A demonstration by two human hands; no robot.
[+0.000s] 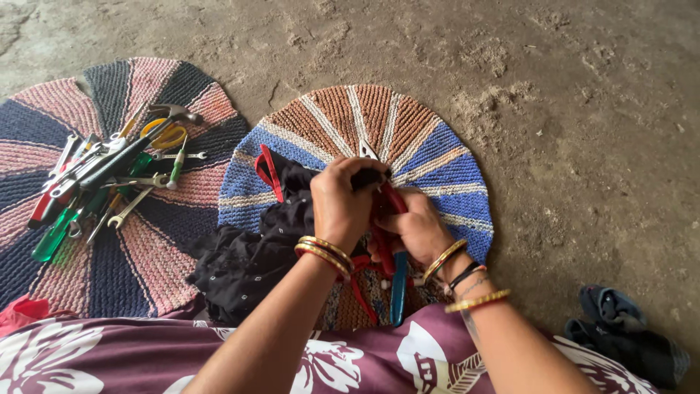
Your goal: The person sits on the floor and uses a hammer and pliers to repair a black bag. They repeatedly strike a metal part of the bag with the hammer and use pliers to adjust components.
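Left hand [339, 204] and right hand [417, 228] meet over the round mat [445, 175], knuckles up, fingers closed on red-handled pliers [390, 201].

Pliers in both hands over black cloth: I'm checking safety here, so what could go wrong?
1. The pliers sit tight between the left hand and right hand, so a finger could get pinched.
2. The black cloth lies right under the hands and might snag in the tool.
3. The pile of loose tools beside the person could be knelt on.
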